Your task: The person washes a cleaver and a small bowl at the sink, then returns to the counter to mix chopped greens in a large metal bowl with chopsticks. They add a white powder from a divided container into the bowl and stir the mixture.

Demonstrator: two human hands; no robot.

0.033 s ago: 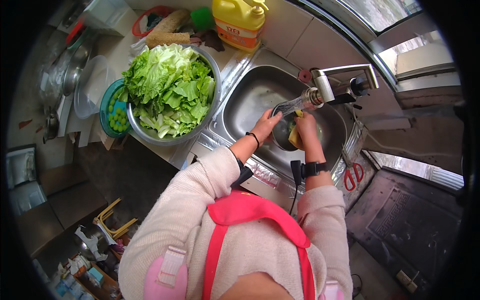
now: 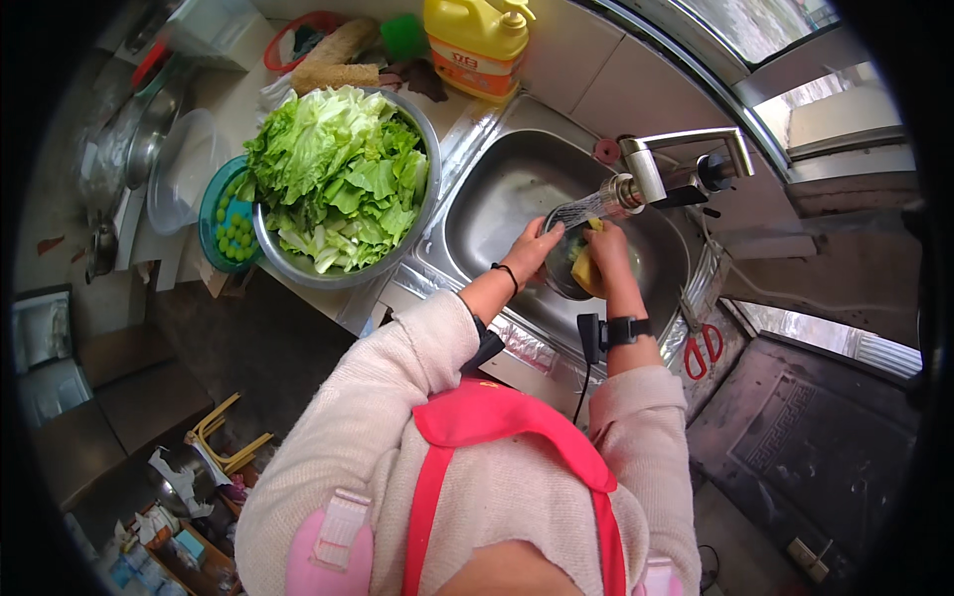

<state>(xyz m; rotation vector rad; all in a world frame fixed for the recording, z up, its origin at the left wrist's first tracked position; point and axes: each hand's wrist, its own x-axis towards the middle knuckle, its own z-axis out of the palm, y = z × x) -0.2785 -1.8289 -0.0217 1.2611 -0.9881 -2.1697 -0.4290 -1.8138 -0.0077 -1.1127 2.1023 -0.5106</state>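
My left hand (image 2: 534, 248) grips the near-left side of a round metal bowl (image 2: 561, 273), held tilted in the stainless steel sink (image 2: 497, 189). Inside the bowl, my right hand (image 2: 610, 250) is closed on a yellow cloth or sponge (image 2: 588, 270); its exact kind is hard to make out. Water (image 2: 574, 212) streams from the faucet (image 2: 644, 174) toward the bowl and my fingers. My right fingertips are partly hidden by the hand itself.
Left of the sink stands a large metal basin (image 2: 429, 189) heaped with leafy lettuce (image 2: 343, 179), beside a teal basket (image 2: 209, 223) of green round fruit. A yellow jug (image 2: 475, 50) stands behind. Red-handled scissors (image 2: 703, 351) lie at the sink's right edge.
The yellow cloth or sponge has shifted slightly within the bowl along with my right hand. My left hand keeps its grip on the bowl.
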